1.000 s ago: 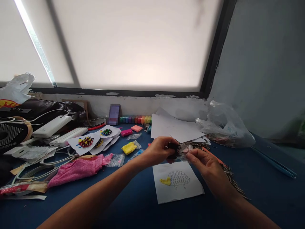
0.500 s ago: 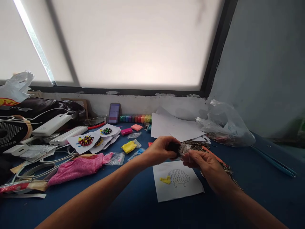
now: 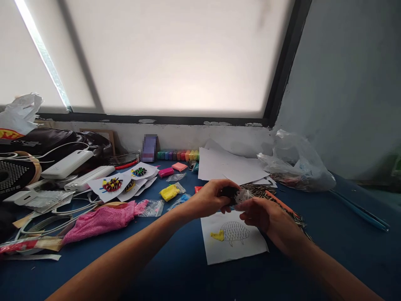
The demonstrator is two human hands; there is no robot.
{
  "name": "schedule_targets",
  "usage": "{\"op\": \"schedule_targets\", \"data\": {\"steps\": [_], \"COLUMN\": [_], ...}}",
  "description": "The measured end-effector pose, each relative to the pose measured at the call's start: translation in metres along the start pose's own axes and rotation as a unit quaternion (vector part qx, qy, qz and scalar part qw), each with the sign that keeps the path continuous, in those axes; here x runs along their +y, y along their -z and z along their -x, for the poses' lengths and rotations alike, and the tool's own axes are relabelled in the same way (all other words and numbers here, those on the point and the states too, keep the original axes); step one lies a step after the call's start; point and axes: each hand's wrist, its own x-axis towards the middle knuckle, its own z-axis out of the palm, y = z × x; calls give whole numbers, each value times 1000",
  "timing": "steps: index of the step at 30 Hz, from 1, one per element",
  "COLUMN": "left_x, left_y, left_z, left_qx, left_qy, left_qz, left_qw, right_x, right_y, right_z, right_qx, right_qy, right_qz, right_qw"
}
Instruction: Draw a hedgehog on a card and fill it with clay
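Observation:
Above the drawing, my left hand is closed round a lump of black modelling clay in a small clear plastic bag. My right hand has its thumb and fingers at the lower edge of the bag, against the clay; the exact grip of its fingertips is partly hidden. Below both hands lies a white sheet of paper bearing a pencil drawing of a spiny animal. The animal's head is covered in yellow clay, while its body and legs are plain outline.
Loose sunflower seeds are heaped behind my right hand, near a plastic bag. Bagged yellow clay, a pink cloth and finished clay pictures lie left. Blank paper and a clay colour row are at the back.
My right hand's fingertips have shifted slightly left along the bag, from its end towards the black clay. The left hand keeps its hold almost unmoved.

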Motion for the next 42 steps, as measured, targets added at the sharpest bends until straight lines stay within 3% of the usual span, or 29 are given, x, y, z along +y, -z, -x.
{"op": "schedule_targets", "data": {"steps": [4,9,14,18,27,42], "left_x": [0,-1,0,2,-1,-1], "left_y": [0,-1,-2,-4,-8,-10], "left_z": [0,1,1,1,-1,0], "left_qx": [-17,2,-13,9,11,33], "left_qy": [-10,-54,5,38,36,82], "left_qz": [1,-28,-25,-8,114,97], "left_qw": [1000,998,1000,999,993,991], "right_x": [-2,-5,-1,-1,-7,-9], "right_y": [-1,-3,-1,-1,-4,-12], "right_z": [0,1,-1,1,4,10], "right_qx": [1,-8,8,16,8,6], "right_qy": [11,33,67,81,94,140], "right_qz": [9,41,61,79,122,176], "right_qw": [1000,999,996,993,988,974]}}
